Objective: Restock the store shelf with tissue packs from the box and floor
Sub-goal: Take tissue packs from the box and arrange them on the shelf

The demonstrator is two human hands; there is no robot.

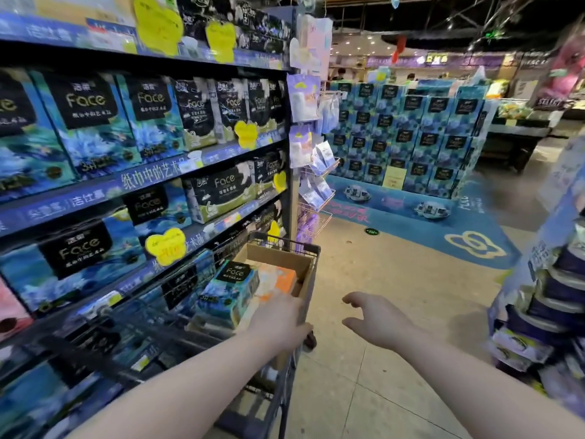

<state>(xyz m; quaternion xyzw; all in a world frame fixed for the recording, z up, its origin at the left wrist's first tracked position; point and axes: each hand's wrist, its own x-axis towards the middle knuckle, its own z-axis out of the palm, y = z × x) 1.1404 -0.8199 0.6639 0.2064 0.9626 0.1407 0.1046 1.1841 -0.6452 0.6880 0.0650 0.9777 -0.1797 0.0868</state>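
Note:
A cardboard box (304, 264) sits in a wire shopping cart (285, 240) beside the store shelf (152, 182). Inside it lie a blue "Face" tissue pack (228, 289) and an orange pack (278, 280). My left hand (278, 321) reaches into the box and rests on the near packs; its fingertips are hidden, so I cannot tell whether it holds anything. My right hand (376, 321) hovers over the floor to the right of the cart, fingers spread and empty. The shelf rows are filled with blue and black "Face" packs.
A hanging rack of small packets (316, 172) stands at the shelf's end. A large stacked display of blue boxes (408, 137) sits on a blue floor mat ahead. Another shelf of purple-and-white packs (547, 296) lines the right side. Beige tiled floor (380, 391) lies between.

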